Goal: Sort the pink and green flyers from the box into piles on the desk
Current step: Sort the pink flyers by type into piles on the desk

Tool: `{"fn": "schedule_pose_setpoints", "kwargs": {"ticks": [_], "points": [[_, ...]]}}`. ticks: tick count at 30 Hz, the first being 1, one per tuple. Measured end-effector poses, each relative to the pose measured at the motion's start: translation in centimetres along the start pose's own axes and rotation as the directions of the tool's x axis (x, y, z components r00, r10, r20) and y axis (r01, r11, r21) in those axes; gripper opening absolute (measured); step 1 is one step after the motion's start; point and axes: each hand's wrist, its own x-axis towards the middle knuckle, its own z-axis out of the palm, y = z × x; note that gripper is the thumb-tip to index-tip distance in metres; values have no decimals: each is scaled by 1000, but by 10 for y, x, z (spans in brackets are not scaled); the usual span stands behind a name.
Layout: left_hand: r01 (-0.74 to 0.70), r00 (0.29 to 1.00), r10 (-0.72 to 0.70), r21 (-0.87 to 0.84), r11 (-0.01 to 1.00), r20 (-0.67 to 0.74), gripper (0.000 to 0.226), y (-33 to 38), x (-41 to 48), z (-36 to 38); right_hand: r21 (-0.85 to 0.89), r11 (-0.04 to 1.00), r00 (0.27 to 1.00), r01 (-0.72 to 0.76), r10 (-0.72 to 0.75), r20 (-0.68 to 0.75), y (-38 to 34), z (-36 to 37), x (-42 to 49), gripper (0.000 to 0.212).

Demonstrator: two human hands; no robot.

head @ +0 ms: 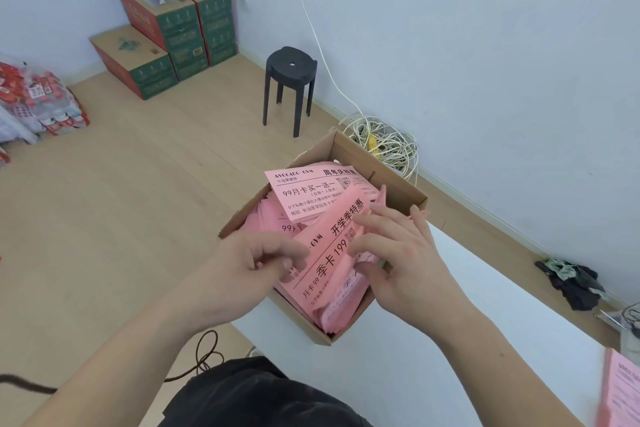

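Pink flyers in box, pinched by left hand, right hand

**Box at the Desk's Corner**

Your box sits on the desk's far left corner, with your left hand and right hand on the flyers inside. A cable coil lies behind it. The stool and the stacked cartons stand farther back. Another flyer pile lies on the desk to your right.

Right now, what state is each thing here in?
box: open, on the desk corner.
pink flyers: jumbled loose inside it.
top flyer: lifted, tilted.
left hand: pinches its edge.
right hand: grips it.
pink pile: flat on desk, partly out of frame.
stool: upright.
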Motion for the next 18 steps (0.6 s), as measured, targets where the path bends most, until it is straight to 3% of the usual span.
{"fn": "schedule_pose_setpoints", "kwargs": {"ticks": [2,3,9,13,18], "points": [[43,984,-45,-11,999,-173,37,-8,3,-8,14,1000,999,1,-1,-33,1,-2,-3,36],[62,979,-63,-14,998,-193,36,-10,4,-11,17,1000,999,7,-6,-45,1,-1,-4,38],[109,987,-107,17,994,-119,31,-2,0,1,36,999,999,-2,4,-50,-2,5,-2,37],[160,982,-171,-122,980,-86,29,-2,1,14,-16,1000,1000,-2,2,8,-6,11,-2,50],[-7,987,29,-137,991,156,37,-2,-4,18,-110,994,997,12,-4,76,-14,10,-3,78]]}}
